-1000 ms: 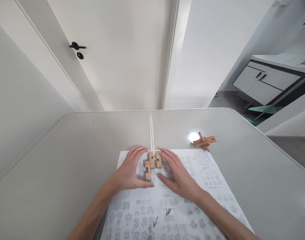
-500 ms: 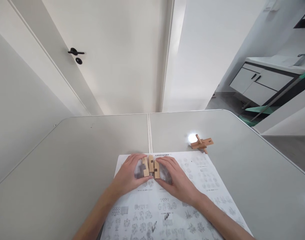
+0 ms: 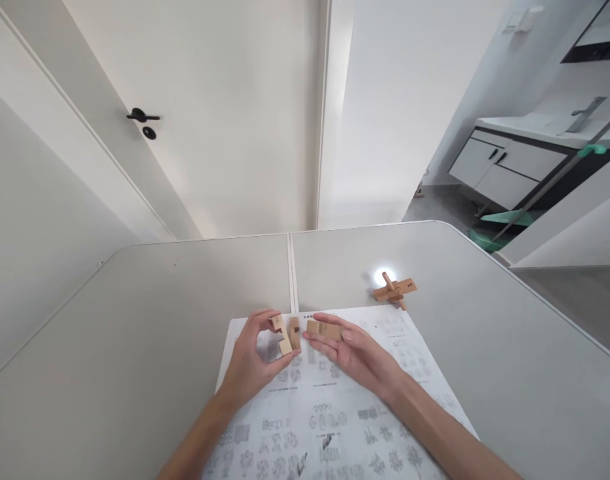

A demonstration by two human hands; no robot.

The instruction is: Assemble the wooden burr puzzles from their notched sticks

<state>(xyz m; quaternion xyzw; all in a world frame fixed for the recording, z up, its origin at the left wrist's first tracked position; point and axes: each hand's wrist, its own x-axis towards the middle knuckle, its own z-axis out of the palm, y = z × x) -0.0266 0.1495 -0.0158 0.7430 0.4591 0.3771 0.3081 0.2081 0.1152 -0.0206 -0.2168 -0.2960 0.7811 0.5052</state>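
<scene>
since 0.5 s ago both hands lifted apart. head view: left hand pinches 2 notched blocks, right hand cradles 1 block on open fingers, above the printed sheet on the worktop. i'd align notches squarely before pushing.

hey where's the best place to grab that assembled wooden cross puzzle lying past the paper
Probably pinch the wooden cross puzzle by its flat bar's two long sides, coming from above. It lies flat on the table, with a peg sticking up near the middle, and nothing crowds it.
</scene>
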